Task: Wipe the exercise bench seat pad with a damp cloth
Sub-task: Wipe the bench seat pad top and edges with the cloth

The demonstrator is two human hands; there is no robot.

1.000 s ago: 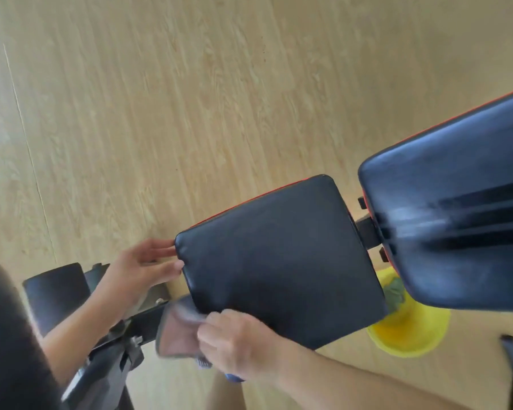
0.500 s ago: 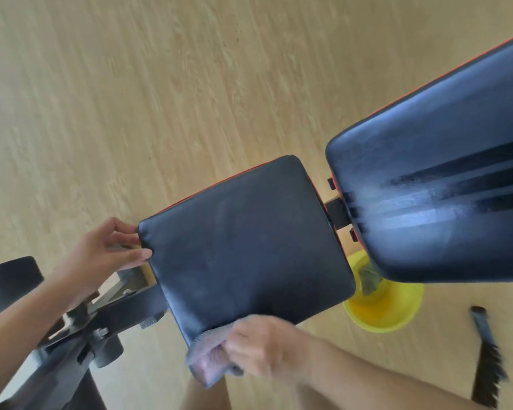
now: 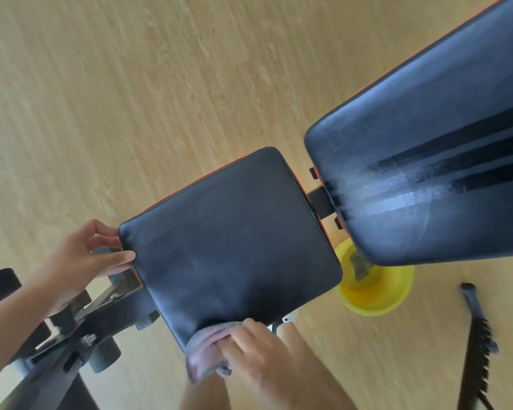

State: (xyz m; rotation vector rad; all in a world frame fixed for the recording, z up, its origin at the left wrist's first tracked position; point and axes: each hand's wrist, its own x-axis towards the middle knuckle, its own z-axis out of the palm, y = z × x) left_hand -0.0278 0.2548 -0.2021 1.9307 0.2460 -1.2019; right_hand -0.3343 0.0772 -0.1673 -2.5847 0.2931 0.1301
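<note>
The black seat pad point(image 3: 231, 241) with a red lower trim fills the middle of the view. My left hand point(image 3: 80, 258) grips its left corner, thumb on top and fingers on the edge. My right hand point(image 3: 261, 353) presses a bunched grey-pink cloth point(image 3: 205, 353) against the pad's near edge and side. The cloth hangs partly below the pad. Faint wet smears show on the pad's surface.
The long black backrest pad point(image 3: 427, 179) with dark stripes rises to the right. A yellow bowl point(image 3: 376, 294) holding a green rag sits on the wooden floor under it. A black brush point(image 3: 477, 329) lies at far right. The bench's black metal frame point(image 3: 71, 341) extends lower left.
My right hand has slid the cloth rightward along the pad's near edge, from the left corner toward the middle. My left hand keeps its hold on the corner.
</note>
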